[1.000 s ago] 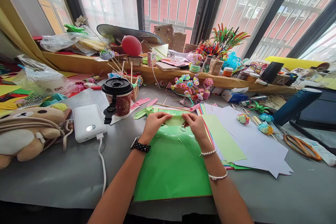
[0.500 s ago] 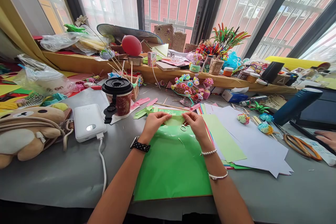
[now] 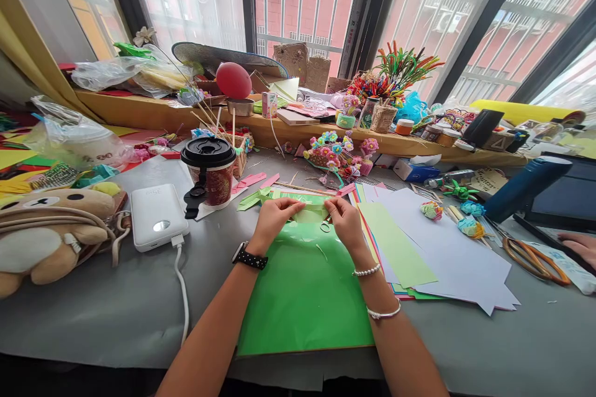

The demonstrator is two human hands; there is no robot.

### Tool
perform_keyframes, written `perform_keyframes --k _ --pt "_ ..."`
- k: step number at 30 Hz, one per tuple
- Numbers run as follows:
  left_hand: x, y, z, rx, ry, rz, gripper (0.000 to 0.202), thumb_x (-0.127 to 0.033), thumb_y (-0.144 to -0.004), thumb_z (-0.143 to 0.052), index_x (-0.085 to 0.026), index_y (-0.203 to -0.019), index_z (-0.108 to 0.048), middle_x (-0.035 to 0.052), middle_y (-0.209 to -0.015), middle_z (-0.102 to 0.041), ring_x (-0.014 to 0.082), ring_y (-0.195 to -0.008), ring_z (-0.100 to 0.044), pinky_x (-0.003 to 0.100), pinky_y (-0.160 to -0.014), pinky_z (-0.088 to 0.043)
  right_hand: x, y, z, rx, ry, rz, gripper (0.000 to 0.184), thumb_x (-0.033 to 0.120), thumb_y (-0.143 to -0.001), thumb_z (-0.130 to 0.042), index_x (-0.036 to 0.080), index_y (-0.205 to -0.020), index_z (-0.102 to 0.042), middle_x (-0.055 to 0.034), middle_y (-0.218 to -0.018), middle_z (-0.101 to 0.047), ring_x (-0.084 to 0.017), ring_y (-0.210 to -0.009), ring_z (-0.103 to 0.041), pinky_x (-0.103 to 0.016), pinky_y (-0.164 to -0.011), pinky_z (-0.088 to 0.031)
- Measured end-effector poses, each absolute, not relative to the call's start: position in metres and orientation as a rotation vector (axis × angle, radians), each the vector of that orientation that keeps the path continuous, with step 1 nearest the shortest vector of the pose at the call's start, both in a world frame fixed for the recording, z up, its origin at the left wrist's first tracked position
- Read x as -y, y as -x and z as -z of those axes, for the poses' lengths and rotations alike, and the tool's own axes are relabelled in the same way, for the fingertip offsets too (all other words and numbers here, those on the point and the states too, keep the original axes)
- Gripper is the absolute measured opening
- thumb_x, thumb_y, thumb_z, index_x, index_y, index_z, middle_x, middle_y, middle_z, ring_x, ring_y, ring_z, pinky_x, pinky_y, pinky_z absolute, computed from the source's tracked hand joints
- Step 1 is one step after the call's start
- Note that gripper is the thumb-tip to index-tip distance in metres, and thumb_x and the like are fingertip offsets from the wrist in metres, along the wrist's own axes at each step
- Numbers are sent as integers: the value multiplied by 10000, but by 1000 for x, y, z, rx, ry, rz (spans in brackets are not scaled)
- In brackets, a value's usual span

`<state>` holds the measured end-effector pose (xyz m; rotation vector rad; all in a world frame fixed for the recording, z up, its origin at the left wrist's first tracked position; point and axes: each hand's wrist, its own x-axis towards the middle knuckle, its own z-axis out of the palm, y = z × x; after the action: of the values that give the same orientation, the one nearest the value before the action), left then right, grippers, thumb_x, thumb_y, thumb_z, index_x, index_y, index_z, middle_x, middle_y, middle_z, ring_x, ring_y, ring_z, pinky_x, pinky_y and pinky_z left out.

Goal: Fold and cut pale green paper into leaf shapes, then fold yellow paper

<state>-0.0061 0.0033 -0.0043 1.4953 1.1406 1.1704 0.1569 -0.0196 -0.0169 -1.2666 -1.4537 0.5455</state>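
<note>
A light green paper strip [image 3: 311,213] is stretched between my two hands, above the far part of a glossy green sheet [image 3: 307,304]. My left hand [image 3: 275,218] pinches the strip's left end between thumb and fingers. At its right end, my right hand [image 3: 345,221] grips it the same way. Just under the right fingers, a pair of small scissors [image 3: 325,227] shows its pale ring handle; the rest is hidden. A thin paper sliver [image 3: 321,252] lies on the green sheet. Folded light green strips [image 3: 256,198] rest left of my hands.
Left stand a lidded coffee cup [image 3: 208,170], a white power bank [image 3: 158,217] with cable, and a plush bear [image 3: 51,236]. White paper sheets [image 3: 447,248], orange-handled scissors [image 3: 535,260] and a dark blue bottle [image 3: 526,189] are right. Another person's hand [image 3: 580,245] shows at the right edge.
My right hand and wrist have shifted very slightly left. Both hands still hold the light green paper strip in nearly the same place.
</note>
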Motion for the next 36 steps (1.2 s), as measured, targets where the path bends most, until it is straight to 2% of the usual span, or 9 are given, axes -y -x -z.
perform_keyframes --k 7,12,23,30,36 --pt "-2 5 5 -1150 -1539 -1194 289 -404 -584 -648 -128 -669 -656 15 -609 -605 101 -547 -481 194 -486 -362 18 -158 16 1413 1193 -742 333 472 -751 -444 158 -761 -552 -32 -681 -555 -132 -546 -515 -234 -456 -442" --pt "-2 5 4 -1144 -1614 -1201 281 -409 -600 -631 -136 -662 -660 19 -625 -613 112 -567 -488 198 -487 -360 21 -155 14 1410 1209 -764 317 467 -687 -539 152 -660 -563 -11 -563 -530 -122 -474 -489 -228 -422 -414" --pt "2 2 0 -1187 -1481 -1208 224 -362 -567 -657 -148 -623 -685 3 -558 -621 104 -523 -491 204 -503 -399 20 -155 16 1457 1261 -629 302 445 -729 -502 161 -640 -555 -4 -508 -504 -114 -440 -458 -218 -409 -362" --pt "-1 4 2 -1086 -1556 -1124 245 -377 -603 -630 -137 -641 -655 11 -610 -613 107 -554 -496 201 -510 -388 20 -157 15 1466 1219 -678 281 436 -725 -509 168 -648 -540 1 -534 -508 -120 -446 -473 -228 -421 -374" --pt "0 5 2 -1054 -1658 -1024 254 -378 -628 -607 -149 -724 -664 39 -748 -658 152 -676 -556 219 -584 -409 22 -156 14 1519 1186 -744 264 429 -721 -518 171 -687 -559 -12 -600 -551 -120 -468 -496 -232 -441 -408"
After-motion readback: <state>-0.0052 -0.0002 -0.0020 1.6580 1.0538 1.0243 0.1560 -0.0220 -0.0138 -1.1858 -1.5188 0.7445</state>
